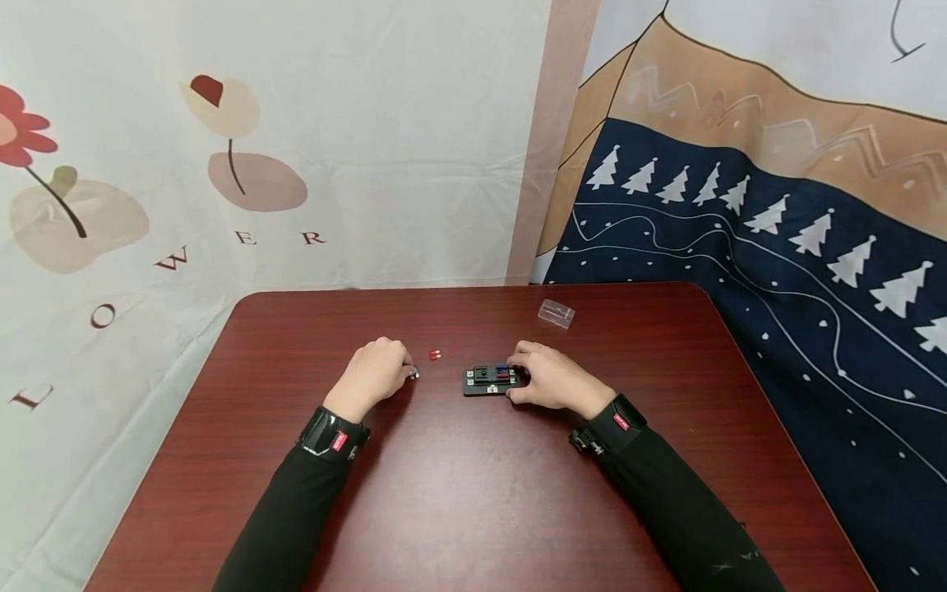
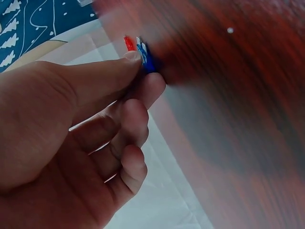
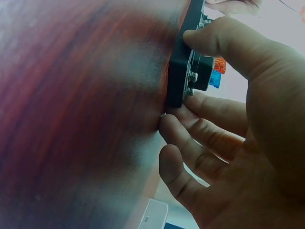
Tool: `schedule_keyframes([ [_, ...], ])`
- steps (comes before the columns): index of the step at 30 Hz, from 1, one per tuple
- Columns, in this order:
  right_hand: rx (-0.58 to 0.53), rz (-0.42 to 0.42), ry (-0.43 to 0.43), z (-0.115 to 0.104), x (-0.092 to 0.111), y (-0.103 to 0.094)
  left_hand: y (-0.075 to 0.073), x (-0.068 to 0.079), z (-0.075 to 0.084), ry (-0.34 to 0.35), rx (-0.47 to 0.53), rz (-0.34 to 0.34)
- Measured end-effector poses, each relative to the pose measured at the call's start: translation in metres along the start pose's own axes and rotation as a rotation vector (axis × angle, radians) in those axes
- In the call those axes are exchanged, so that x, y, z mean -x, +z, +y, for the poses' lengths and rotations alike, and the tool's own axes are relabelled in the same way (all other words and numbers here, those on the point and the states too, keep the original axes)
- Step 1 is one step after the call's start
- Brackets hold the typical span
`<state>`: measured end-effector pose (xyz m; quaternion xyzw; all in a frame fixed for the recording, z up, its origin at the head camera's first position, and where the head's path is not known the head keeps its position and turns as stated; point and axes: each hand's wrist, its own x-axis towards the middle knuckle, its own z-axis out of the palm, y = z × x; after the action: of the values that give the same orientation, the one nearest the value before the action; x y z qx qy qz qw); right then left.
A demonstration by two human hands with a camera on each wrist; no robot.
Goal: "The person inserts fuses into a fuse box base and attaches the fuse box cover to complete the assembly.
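Between thumb and index fingertip my left hand [image 1: 375,374] pinches a small blue blade fuse [image 2: 147,58], its metal prongs pointing away from the palm. A red blade fuse [image 1: 435,354] lies on the table just beyond that hand, partly hidden by the thumb in the left wrist view. My right hand [image 1: 553,378] grips the right end of a black fuse block [image 1: 481,380], thumb on the near long side and fingers at the far side. Orange-red and blue fuses [image 3: 215,79] stick up from the block, and screws [image 3: 192,77] show along its edge.
A clear plastic box [image 1: 556,313] stands near the table's back edge, behind the right hand. The reddish-brown table [image 1: 459,510] runs up to printed cloths [image 1: 414,164] hanging behind it.
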<state>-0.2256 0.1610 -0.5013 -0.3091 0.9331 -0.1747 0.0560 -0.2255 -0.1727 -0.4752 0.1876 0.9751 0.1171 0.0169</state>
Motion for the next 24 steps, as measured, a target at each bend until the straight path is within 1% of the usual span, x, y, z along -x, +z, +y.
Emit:
schedule_keyframes([
  [9, -0.001, -0.005, -0.001, 0.000, 0.000, -0.001, 0.000, 0.000, 0.002, -0.003, 0.005, 0.001],
  [16, 0.003, -0.006, -0.005, 0.000, 0.000, -0.001, 0.001, -0.001, 0.005, 0.002, 0.038, -0.009],
  [20, -0.001, -0.005, -0.003, 0.000, 0.001, -0.001, 0.001, -0.003, 0.011, 0.021, 0.042, 0.013],
  [24, -0.003, -0.010, 0.003, 0.000, 0.001, -0.001, -0.002, -0.005, 0.022, 0.062, 0.048, 0.063],
])
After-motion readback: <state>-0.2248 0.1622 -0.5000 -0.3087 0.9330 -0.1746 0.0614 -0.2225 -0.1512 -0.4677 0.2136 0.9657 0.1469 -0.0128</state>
